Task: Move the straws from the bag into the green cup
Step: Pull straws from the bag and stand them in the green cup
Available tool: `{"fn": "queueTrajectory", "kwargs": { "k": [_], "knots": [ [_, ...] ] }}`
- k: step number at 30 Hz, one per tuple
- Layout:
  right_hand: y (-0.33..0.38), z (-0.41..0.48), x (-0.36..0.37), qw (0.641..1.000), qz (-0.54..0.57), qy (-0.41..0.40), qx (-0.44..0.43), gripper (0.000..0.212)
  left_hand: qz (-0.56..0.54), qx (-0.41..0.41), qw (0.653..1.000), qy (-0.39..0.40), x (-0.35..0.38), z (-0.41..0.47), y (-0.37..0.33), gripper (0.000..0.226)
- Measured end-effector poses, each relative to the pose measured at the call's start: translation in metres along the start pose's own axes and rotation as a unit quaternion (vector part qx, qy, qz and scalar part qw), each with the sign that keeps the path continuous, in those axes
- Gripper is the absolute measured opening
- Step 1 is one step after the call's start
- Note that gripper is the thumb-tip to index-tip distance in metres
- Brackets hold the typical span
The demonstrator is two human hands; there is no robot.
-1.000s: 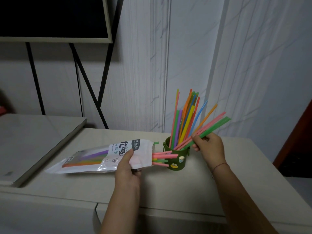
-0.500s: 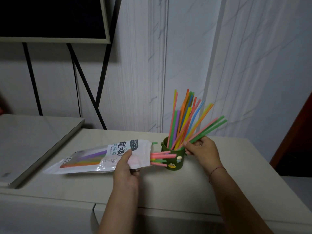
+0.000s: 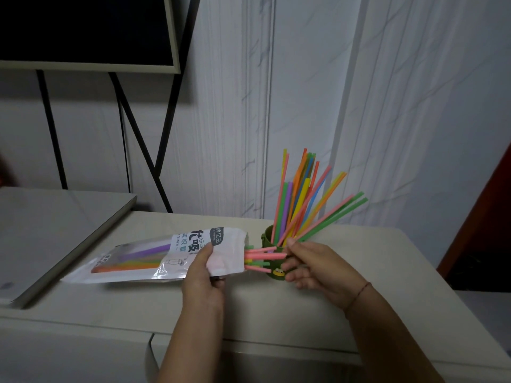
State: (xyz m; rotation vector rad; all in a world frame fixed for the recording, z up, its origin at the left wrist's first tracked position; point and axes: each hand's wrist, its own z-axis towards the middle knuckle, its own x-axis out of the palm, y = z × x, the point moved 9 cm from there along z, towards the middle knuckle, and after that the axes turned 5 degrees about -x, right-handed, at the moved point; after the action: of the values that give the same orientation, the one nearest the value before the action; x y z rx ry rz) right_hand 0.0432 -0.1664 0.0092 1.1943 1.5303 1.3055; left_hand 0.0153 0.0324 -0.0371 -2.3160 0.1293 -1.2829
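Straws (image 3: 304, 194) are fanning from the cup (image 3: 267, 240) on the table (image 3: 276, 313); right hand (image 3: 318, 269) is pinching some at the rim, left hand (image 3: 203, 275) is gripping the bag (image 3: 132, 261) holding the rest.

The green cup (image 3: 267, 238) shows only its left rim and a strip of wall; the right grip (image 3: 315, 269) and the pink straw ends (image 3: 262, 255) poking from the bag (image 3: 132, 261) cover the rest. Whether the right grip pinches the leaning straws (image 3: 331, 217) or merely touches them cannot be told. The left grip (image 3: 203, 272) has its fingers mostly hidden under the bag, and both forearms run off the bottom edge.
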Motion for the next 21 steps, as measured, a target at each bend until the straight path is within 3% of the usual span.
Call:
{"fn": "queueTrajectory", "kwargs": {
  "k": [4,8,13,17,21],
  "knots": [
    [0.009,-0.002,0.029,0.997,0.017,0.039,-0.057,0.019,-0.004,0.002,1.000,-0.003,0.001,-0.002,0.005,0.045],
    [0.019,0.001,0.026,0.992,0.008,-0.006,-0.127,0.008,-0.011,-0.004,1.000,0.004,0.004,-0.004,0.009,0.042],
    [0.024,0.005,0.004,0.986,0.029,-0.066,-0.148,0.009,-0.026,-0.010,1.000,0.000,0.003,-0.004,0.008,0.041],
    [0.024,0.008,-0.020,0.976,0.119,-0.109,-0.144,0.008,-0.040,-0.008,0.999,-0.003,0.002,-0.003,0.007,0.039],
    [0.014,0.013,-0.006,0.962,0.244,-0.060,-0.107,0.008,-0.038,-0.010,0.999,0.001,0.004,-0.005,0.010,0.038]
  ]
}}
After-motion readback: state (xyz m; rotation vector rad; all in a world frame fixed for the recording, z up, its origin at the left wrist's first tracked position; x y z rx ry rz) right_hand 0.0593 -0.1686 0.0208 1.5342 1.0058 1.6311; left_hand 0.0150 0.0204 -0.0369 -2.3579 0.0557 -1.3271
